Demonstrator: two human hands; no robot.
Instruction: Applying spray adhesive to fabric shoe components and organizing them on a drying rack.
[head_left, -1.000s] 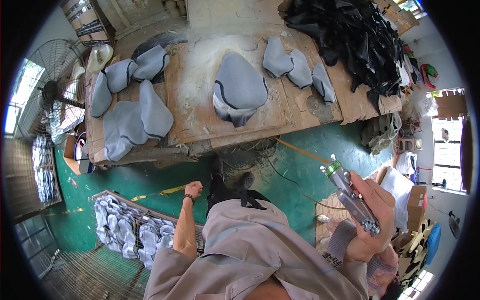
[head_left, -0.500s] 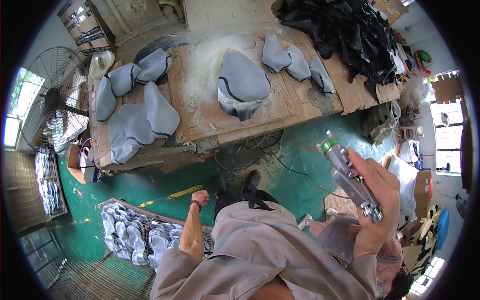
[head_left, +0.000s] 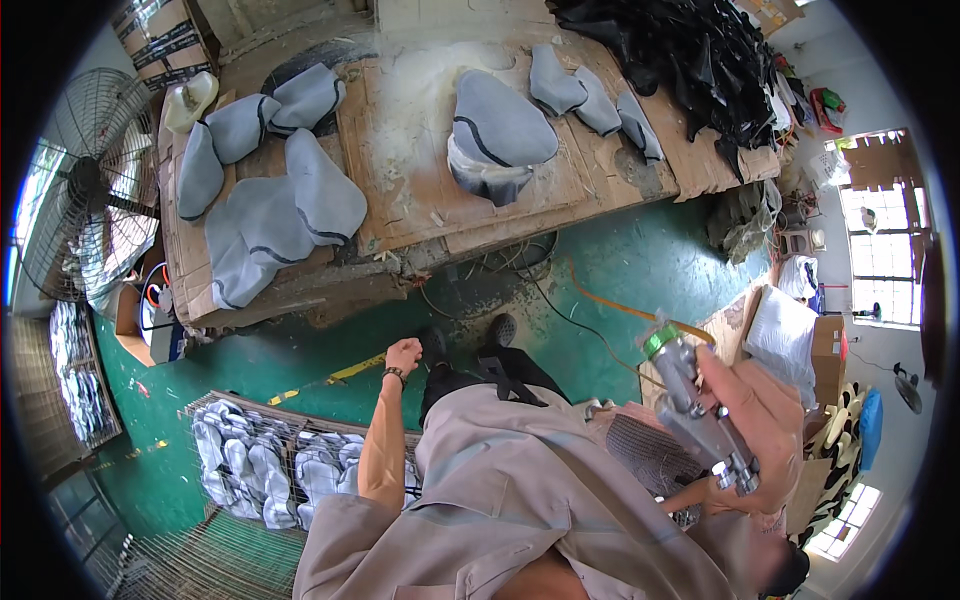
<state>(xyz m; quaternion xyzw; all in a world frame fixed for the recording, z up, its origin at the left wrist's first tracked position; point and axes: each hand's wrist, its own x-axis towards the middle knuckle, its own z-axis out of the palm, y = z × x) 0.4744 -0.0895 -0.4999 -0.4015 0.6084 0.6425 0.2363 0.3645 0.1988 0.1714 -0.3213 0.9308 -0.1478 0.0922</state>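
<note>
Right hand [head_left: 765, 425] grips a metal spray gun [head_left: 695, 405]; left hand [head_left: 403, 355] is fisted, holding nothing, below the workbench [head_left: 420, 215] front edge.

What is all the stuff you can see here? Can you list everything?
grey fabric pieces: about ten, grey with dark seams, spread over the workbench
workbench: one, brown, cardboard-topped, across the upper middle
black material pile: one heap, black, at the bench's far right end
fan: one, dark metal cage, at the left edge
wire rack: one, grey wire, holding pale pieces, lower left on the floor
floor: green, below the bench
spray gun: one, silver with a green cap, in the right hand
left hand: closed in a fist, holding nothing visible, hanging over the floor
right hand: wrapped round the spray gun, lower right
</note>
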